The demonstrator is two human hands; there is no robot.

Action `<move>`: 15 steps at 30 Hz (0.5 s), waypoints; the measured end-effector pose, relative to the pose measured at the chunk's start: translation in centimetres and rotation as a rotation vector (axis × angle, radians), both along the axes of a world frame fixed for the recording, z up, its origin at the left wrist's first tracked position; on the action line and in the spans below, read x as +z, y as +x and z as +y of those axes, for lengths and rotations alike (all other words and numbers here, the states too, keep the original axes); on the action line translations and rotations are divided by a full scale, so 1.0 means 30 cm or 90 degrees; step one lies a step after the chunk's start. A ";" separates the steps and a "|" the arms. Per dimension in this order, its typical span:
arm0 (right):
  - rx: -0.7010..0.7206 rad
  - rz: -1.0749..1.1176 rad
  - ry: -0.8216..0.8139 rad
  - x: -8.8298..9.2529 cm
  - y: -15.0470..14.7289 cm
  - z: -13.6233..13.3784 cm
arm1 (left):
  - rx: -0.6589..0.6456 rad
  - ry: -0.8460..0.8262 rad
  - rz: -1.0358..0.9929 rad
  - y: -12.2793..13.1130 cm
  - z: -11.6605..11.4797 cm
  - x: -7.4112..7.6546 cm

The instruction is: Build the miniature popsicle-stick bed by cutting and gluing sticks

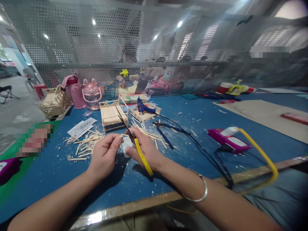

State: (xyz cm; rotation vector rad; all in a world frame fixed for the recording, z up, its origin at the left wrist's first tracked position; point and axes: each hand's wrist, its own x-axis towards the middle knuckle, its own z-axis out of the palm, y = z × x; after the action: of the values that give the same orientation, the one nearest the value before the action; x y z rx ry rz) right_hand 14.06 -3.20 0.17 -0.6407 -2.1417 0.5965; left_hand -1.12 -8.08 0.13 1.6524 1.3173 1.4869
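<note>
My right hand (145,149) is wrapped round a pair of scissors (125,123), whose dark pointed blades aim up and away. A yellow strip with dark marks (142,157) runs along the handle side below my fingers. My left hand (106,152) is closed in a pinch by the blades, on what seems to be the end of a small wooden stick, mostly hidden by the fingers. Loose cut wooden sticks (88,146) lie in a pile beyond my left hand. Behind the scissors stands a small wooden stick bed frame (110,114).
A blue glue gun (145,108) rests on a stick tray (154,115). Blue-handled pliers (165,136) and black cables lie to the right, near a purple device (228,139). A pink flask (75,93) and another stick model (55,102) stand at left. A perforated screen (96,48) rises behind.
</note>
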 end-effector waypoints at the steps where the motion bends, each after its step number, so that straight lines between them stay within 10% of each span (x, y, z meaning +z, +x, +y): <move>1: 0.007 -0.007 -0.001 0.001 0.004 0.002 | -0.007 -0.010 -0.022 -0.003 0.002 -0.001; 15: -0.008 -0.045 0.046 0.010 0.014 0.008 | -0.055 0.000 -0.030 -0.018 0.008 -0.009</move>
State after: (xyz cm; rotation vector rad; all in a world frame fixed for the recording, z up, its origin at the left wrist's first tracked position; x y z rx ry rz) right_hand 14.49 -2.97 0.47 -0.6442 -2.2125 0.4933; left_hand -1.66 -7.85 -0.15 1.6418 1.2062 1.4661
